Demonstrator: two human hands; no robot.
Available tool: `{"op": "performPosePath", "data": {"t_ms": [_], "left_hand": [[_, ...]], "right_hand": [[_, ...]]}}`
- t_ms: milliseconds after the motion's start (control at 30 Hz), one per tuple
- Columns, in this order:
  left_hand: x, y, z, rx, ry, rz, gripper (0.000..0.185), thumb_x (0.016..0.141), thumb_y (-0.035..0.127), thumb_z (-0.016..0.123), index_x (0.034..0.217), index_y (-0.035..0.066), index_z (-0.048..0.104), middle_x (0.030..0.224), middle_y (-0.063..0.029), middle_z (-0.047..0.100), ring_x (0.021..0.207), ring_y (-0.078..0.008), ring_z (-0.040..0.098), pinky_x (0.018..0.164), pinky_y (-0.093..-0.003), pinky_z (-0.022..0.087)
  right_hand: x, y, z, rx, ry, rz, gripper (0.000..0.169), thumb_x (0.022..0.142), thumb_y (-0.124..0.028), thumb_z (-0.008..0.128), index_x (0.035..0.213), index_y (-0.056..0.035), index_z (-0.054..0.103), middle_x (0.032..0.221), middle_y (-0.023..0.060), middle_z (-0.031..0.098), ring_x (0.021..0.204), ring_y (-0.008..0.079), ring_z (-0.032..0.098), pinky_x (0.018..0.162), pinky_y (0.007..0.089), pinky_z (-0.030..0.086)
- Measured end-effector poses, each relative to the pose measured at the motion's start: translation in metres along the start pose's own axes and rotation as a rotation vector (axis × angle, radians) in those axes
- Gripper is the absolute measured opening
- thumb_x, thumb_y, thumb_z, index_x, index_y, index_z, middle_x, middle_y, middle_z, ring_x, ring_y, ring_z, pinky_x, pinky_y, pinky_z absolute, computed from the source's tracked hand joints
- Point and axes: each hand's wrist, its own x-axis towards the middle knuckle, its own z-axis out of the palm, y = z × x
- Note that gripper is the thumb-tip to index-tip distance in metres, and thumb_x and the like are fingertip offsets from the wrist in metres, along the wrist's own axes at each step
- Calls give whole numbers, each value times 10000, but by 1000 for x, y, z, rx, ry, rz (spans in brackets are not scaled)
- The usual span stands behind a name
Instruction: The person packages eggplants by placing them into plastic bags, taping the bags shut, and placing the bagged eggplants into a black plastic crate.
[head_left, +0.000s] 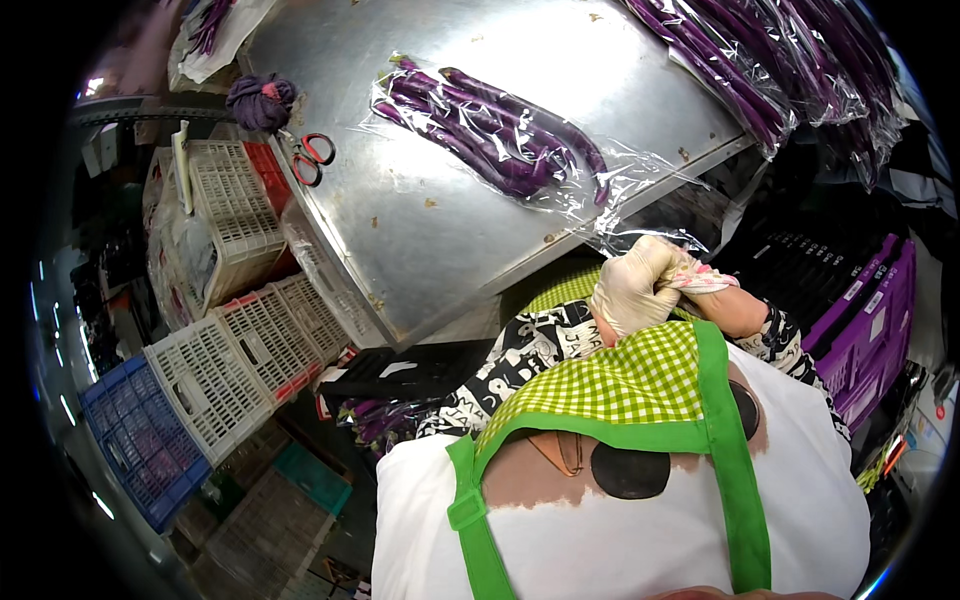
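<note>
Several long purple eggplants (487, 131) lie in a clear plastic bag (622, 176) on the metal table (390, 247). The bag's loose end runs over the near edge to my hands. My left hand (636, 283), in a pale thin glove, is closed in a fist at the gathered film. Pressed against it on the right is my right hand (681, 268), gloved with a pink-patterned cuff, also closed at the film; its fingers are partly hidden behind the left. Red-and-black handled scissors (311, 159) lie near the table's left edge, beside a bundle of dark purple ties (260, 101).
More bagged eggplants (742, 75) lie at the upper right, overhanging the table edge. Purple and black crates (862, 322) stand at my right. White plastic crates (217, 375) and a blue crate (146, 442) stand at the left. A black crate (420, 375) is close to my left arm.
</note>
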Motion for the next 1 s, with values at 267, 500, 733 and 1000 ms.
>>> {"op": "performPosePath", "data": {"t_ms": [267, 500, 733, 1000], "left_hand": [[6, -13, -17, 69, -210, -118, 80, 716, -21, 610, 778, 15, 574, 752, -74, 626, 581, -109, 545, 567, -254, 470], [4, -19, -17, 23, -22, -400, 106, 707, -17, 620, 747, 16, 528, 731, -65, 618, 589, -75, 522, 566, -229, 458], [8, -4, -18, 49, -281, -409, 135, 720, 7, 677, 758, 20, 549, 796, -90, 645, 648, -97, 597, 582, -247, 490], [20, -49, -74, -87, 286, -489, 198, 835, 143, 712, 916, 36, 567, 731, -7, 585, 598, -78, 571, 518, -195, 461]], "right_hand": [[-10, -3, 30, 900, 394, 28, 188, 919, -69, 554, 1072, -12, 462, 1003, 27, 579, 918, 67, 552, 798, 231, 463], [4, 21, 55, 945, 716, 6, 139, 935, -93, 551, 1045, -42, 484, 925, 13, 581, 813, 44, 539, 692, 203, 442], [-2, 6, 25, 837, 251, -23, 255, 967, -221, 523, 1158, -52, 513, 919, 7, 566, 833, 72, 548, 734, 219, 455], [-72, 60, 20, 620, 986, 340, 260, 940, -184, 558, 1083, 24, 617, 769, 30, 590, 757, 96, 606, 553, 224, 481]]}}
